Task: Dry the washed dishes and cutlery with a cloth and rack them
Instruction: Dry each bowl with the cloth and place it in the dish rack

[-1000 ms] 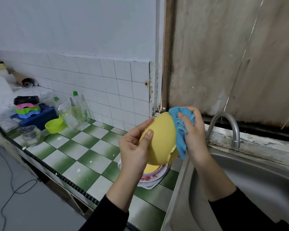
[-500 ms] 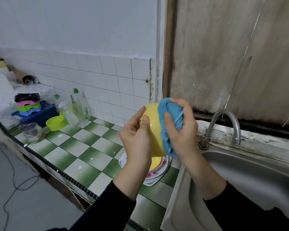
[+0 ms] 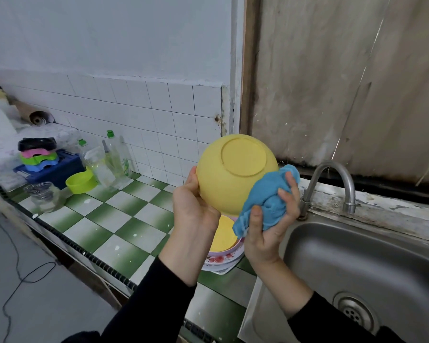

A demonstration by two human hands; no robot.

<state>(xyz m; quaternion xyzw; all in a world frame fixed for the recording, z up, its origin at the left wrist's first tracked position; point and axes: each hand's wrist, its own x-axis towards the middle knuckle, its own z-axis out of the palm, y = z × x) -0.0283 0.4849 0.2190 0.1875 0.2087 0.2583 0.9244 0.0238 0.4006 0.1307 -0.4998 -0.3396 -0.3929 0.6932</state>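
Note:
A yellow plastic bowl [image 3: 235, 172] is held up over the counter with its round base turned toward me. My left hand [image 3: 192, 206] grips its lower left rim. My right hand [image 3: 270, 219] holds a bunched blue cloth [image 3: 268, 201] against the bowl's lower right side. Below the bowl, a stack of dishes [image 3: 223, 253] sits on the counter beside the sink, a yellow one on top of flowered plates; my hands hide much of it.
A steel sink [image 3: 357, 268] with a tap [image 3: 332, 186] lies at the right. On the green-and-white tiled counter [image 3: 114, 219] stand a glass jar [image 3: 44, 196], a lime bowl [image 3: 81, 181], bottles [image 3: 114, 159] and a blue crate [image 3: 52, 169] of coloured dishes. A cable [image 3: 22, 276] lies on the floor.
The bowl has turned from edge-on so its base now faces me. My right hand with the cloth has slid from the bowl's top right down to its lower right side.

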